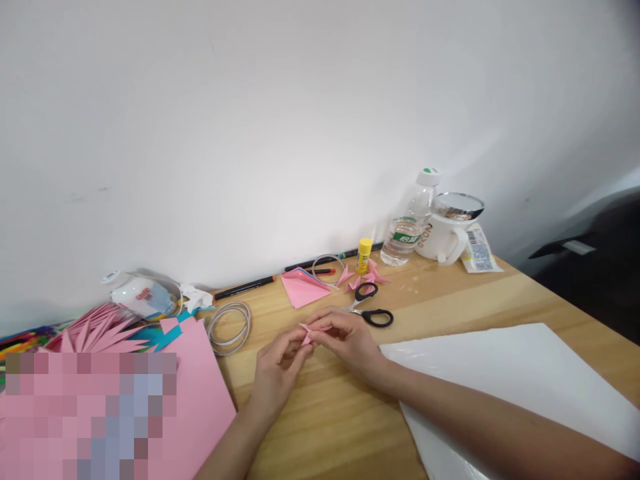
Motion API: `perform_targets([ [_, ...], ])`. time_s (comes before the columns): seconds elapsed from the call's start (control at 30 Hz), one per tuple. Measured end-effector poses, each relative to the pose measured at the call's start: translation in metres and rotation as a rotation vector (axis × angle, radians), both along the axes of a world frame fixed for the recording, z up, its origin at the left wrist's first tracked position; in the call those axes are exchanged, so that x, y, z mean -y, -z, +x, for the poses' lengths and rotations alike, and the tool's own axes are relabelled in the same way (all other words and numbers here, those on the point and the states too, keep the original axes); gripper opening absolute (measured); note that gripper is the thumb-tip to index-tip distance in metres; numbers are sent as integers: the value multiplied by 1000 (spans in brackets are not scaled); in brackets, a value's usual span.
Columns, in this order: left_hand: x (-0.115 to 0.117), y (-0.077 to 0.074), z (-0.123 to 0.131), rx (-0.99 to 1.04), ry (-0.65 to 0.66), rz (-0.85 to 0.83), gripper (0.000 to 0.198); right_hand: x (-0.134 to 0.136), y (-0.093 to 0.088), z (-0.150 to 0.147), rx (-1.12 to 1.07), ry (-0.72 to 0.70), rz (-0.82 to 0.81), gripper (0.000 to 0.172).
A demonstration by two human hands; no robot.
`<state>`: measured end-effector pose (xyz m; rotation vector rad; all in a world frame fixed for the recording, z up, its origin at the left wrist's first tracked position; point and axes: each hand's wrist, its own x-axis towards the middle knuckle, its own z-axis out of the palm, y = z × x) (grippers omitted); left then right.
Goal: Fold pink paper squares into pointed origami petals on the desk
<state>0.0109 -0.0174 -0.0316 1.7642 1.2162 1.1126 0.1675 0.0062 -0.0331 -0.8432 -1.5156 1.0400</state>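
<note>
Between my fingertips, over the middle of the wooden table [320, 420], is a small folded piece of pink paper [307, 335] with pointed ends. My left hand [280, 363] pinches it from the left. From the right, my right hand [350, 340] pinches the same piece, thumb and forefinger closed on it. Just beyond my right hand lie scissors with black handles [377, 318], their blades partly hidden behind the hand. Several similar pink folded pieces [377, 272] lie past the scissors, around a yellow glue stick [364, 256] standing upright.
Pink paper sheets [200, 393] and a fan of folded strips [100, 330] cover the left. A coiled ring [229, 328], a black marker [245, 287] and square pink papers [303, 288] lie farther back. A water bottle [407, 227] and white mug [440, 237] stand near the wall. White sheet [510, 367] at right.
</note>
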Motion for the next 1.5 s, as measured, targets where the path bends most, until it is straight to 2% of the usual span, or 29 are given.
perform_targets([
  [0.17,-1,-6,0,-167,-32,176,14,0,2,0,47,-9,60,9],
  [0.37,0,-9,3,-160,-45,309,13,0,2,1,75,13,50,10],
  [0.53,-1,-9,2,-131,-38,273,12,-1,2,1,61,-19,70,11],
  [0.7,-1,-12,2,-110,-38,242,12,-1,3,1,105,-49,90,5],
  [0.9,0,-12,3,-8,-5,100,17,0,2,1,105,-17,56,11],
  [1.1,-1,-4,2,86,-90,33,10,1,0,1,100,-9,49,10],
  [1.2,-3,-4,2,154,-120,-52,20,1,0,1,79,-13,10,11],
  [1.27,-4,-5,1,127,-108,-72,23,1,-1,1,62,-21,-22,13],
  [1.37,-5,-5,0,66,-89,-41,16,2,-1,0,38,-28,-76,15],
  [1.5,-4,-5,-2,77,-131,-45,11,3,1,-1,52,-49,-105,14],
])
